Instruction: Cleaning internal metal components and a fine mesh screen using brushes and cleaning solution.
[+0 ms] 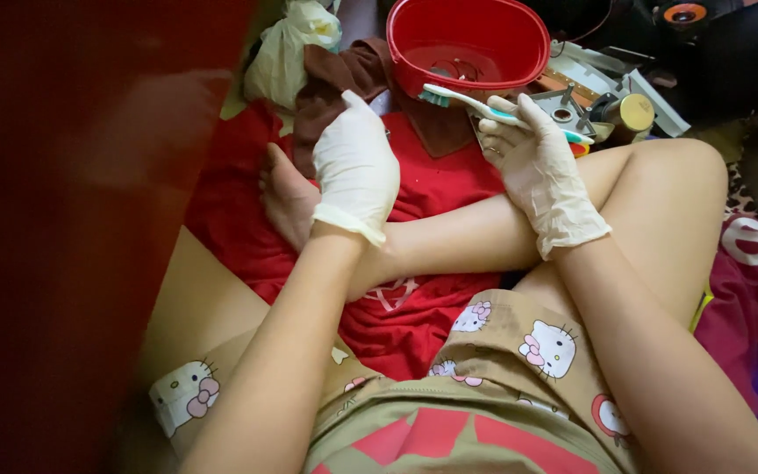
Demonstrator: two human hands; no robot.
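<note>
— Gloves on both hands, pale latex ones. Seen from the head camera, the person sits cross-legged on a red cloth point(432, 189), knees wide.

— What is the right hand point(537, 162) doing?

— It is curled round the handle of a toothbrush point(493, 111), white and teal, fingers and thumb pinching it. The brush lies nearly level, its bristle head pointing left and resting at the near rim of the red basin point(475, 39).

— And the basin, anything in it?

— Something small and dark lies on its bottom, maybe a metal piece or two; I cannot make out what. It looks otherwise shallow and bare, an oval tub standing just beyond the cloth.

— The left hand point(354, 167)?

— Fingers pressed together, pointing away and slightly down, laid on a brown rag point(335, 83) beside the person's own foot. Whether it grips the rag I cannot tell; the palm faces down and hides it.

— What else sits near?

— A crumpled pale plastic bag point(296, 44) behind the rag, left of the basin. Right of the basin, a small jar with a gold lid point(629, 112) among flat metal parts. A dark red blur covers the whole left side of the view.
</note>
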